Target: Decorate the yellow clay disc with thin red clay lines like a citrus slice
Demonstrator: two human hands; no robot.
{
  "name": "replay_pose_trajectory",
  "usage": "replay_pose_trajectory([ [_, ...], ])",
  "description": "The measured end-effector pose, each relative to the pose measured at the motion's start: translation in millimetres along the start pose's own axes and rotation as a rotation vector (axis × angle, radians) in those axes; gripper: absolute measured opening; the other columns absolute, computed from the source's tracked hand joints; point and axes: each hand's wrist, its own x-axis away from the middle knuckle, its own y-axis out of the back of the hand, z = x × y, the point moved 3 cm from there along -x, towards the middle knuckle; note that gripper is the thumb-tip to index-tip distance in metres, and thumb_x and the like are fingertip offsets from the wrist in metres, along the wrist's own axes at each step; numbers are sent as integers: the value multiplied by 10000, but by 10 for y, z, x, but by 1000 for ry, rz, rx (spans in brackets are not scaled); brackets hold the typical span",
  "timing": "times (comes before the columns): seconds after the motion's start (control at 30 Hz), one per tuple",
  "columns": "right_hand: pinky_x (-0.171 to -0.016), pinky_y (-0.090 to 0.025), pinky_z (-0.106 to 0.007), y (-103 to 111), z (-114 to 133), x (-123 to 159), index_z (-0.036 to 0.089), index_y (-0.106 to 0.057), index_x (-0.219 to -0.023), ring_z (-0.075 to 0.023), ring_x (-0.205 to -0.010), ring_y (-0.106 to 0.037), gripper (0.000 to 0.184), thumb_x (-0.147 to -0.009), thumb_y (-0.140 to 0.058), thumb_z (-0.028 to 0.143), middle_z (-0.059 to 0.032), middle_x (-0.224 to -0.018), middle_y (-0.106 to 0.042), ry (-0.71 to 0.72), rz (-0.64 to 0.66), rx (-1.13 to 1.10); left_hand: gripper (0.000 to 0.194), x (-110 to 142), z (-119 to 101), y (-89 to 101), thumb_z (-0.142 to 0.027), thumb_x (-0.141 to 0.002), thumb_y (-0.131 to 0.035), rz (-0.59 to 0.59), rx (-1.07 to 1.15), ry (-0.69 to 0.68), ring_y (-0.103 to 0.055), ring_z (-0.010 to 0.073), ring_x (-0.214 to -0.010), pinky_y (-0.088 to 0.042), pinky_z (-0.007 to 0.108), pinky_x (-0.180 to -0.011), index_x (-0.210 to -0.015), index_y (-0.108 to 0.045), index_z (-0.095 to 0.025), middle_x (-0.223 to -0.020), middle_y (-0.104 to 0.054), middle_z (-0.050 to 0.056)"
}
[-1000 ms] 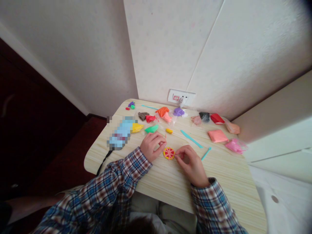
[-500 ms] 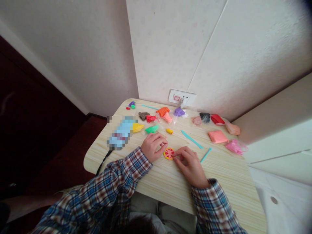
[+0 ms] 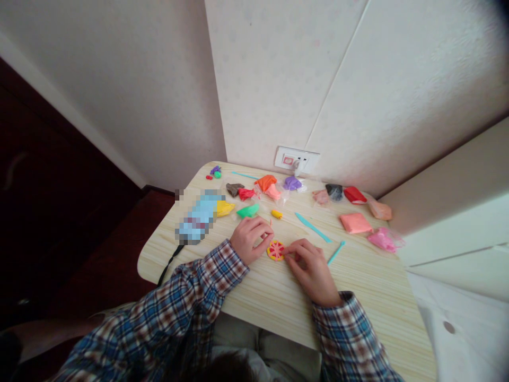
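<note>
The disc lies on the wood-grain desk against a pale wall. The right hand has fingers together at the disc's edge; the left hand curls nearby, grip unclear.

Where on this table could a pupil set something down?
The widest bare patch lies front right, bordered by the right sleeve, the short turquoise rod and the bright pink bag. A smaller one lies between that sleeve and the left sleeve, on the near side of the yellow-rimmed disc. The back of the table is crowded with coloured bags.
</note>
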Motion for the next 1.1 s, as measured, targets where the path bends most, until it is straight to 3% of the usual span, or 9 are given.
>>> replay_pose_trajectory([
  [0.57, -684, -398, -332, 60, 1, -35, 205, -617, -833, -151, -661, -526, 114, -842, -516, 258, -34, -826, -592, 24, -126, -75, 135, 10, 25, -24, -205, -848, -492, 54, 7, 29, -555, 136, -701, -433, 295, -713, -763, -587, -162, -762, -611, 26],
  [0.87, -713, -379, -340, 11, 33, -40, 206, -615, -835, -147, -674, -535, 121, -855, -515, 271, -30, -834, -592, 29, -54, -38, 110, 14, 31, -30, -169, -833, -498, 63, 14, 12, -560, 142, -729, -429, 293, -708, -794, -600, -161, -781, -611, 26],
  [1.1, -721, -372, -344, 16, 45, -36, 208, -620, -827, -147, -677, -541, 103, -838, -526, 248, -20, -833, -601, 31, -71, -12, 127, 20, 58, -45, -175, -842, -489, 52, 2, 54, -569, 158, -794, -447, 300, -735, -798, -608, -164, -799, -612, 37],
])
